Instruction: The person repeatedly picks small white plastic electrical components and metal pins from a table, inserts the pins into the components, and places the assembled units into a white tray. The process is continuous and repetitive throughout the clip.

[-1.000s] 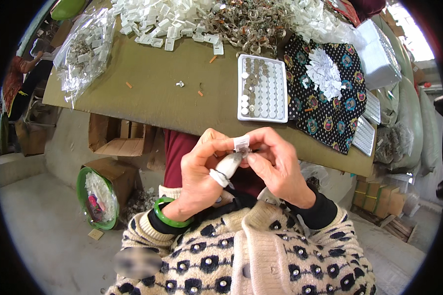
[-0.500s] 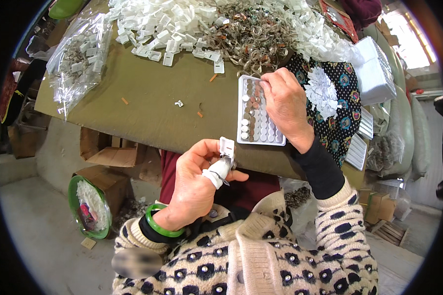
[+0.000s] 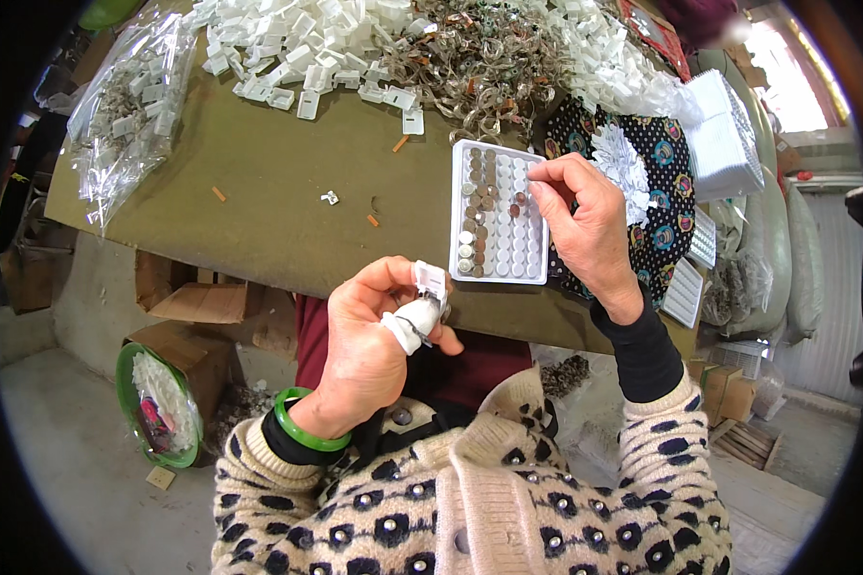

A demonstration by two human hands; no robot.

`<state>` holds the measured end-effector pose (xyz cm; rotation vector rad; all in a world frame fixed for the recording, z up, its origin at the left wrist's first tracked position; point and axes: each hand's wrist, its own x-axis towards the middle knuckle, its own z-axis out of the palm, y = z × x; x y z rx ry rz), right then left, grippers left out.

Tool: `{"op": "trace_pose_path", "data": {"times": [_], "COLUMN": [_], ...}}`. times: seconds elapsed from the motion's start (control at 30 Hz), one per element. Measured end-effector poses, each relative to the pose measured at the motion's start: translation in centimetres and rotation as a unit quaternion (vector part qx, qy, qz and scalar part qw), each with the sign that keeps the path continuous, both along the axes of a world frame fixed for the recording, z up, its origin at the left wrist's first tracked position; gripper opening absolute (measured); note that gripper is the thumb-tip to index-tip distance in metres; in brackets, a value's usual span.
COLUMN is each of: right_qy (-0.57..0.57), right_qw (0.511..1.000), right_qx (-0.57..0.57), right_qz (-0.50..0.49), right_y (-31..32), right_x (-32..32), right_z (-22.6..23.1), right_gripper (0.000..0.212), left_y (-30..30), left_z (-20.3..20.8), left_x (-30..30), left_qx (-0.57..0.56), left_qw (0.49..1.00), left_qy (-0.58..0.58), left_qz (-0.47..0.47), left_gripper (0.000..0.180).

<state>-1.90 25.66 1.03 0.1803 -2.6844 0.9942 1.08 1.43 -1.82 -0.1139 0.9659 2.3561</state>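
My left hand (image 3: 369, 331) is closed around a small white plastic case (image 3: 430, 278), which stands up between thumb and fingers. A white wrapping (image 3: 410, 324) tied with dark thread covers one finger. My right hand (image 3: 590, 216) is over the right edge of a white tray (image 3: 458, 192), thumb and forefinger tips close together in a pinch. Whether something small is between them I cannot make out. The tray has rows of round pockets; brown and silvery button-like discs (image 3: 478, 230) fill part of its left side, and a few reddish-brown discs (image 3: 518, 204) lie near the middle.
White plastic cases (image 3: 307, 48) and a tangle of clear-and-brown strips (image 3: 479, 67) are heaped at the far side. A plastic bag of parts (image 3: 139, 120) lies at left. White paper pieces (image 3: 621, 168) rest on patterned cloth (image 3: 666, 144) beside stacked trays (image 3: 724, 134).
My right hand has drawn back rightward across the tray, uncovering more pockets and the discs near the middle. My left hand still holds the white case. The whole view has shifted slightly.
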Motion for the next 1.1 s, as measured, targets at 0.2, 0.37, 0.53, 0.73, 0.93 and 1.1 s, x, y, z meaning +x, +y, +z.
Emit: {"op": "trace_pose_path", "data": {"times": [0.2,0.37,0.53,0.73,0.93,1.1], "right_qy": [0.042,0.030,0.055,0.141,0.201,0.134], "right_qw": [0.991,0.990,0.990,0.982,0.965,0.986], "right_qx": [0.119,0.115,0.105,0.030,0.075,-0.016], "right_qz": [0.051,0.082,0.072,0.121,0.148,0.099], "right_y": [-0.1,0.3,-0.6,-4.5,-6.1,-5.9], "right_x": [0.2,0.5,1.0,5.2,6.2,7.1], "right_z": [-1.1,-1.3,-0.5,0.4,-0.1,0.6], "right_gripper": [0.012,0.012,0.010,0.021,0.028,0.031], "left_y": [0.1,0.2,0.4,1.0,1.1,1.2], "left_z": [-0.1,0.0,0.2,0.8,1.2,1.3], "left_x": [-0.1,0.0,0.3,0.7,1.3,1.6], "left_qx": [-0.012,-0.018,-0.033,-0.097,-0.070,-0.068], "left_qw": [1.000,1.000,0.999,0.993,0.996,0.997], "left_qy": [-0.004,0.004,0.015,0.054,0.054,0.041], "left_qz": [0.005,0.007,0.024,0.032,0.019,0.007], "left_gripper": [0.024,0.033,0.032,0.033,0.032,0.032]}}
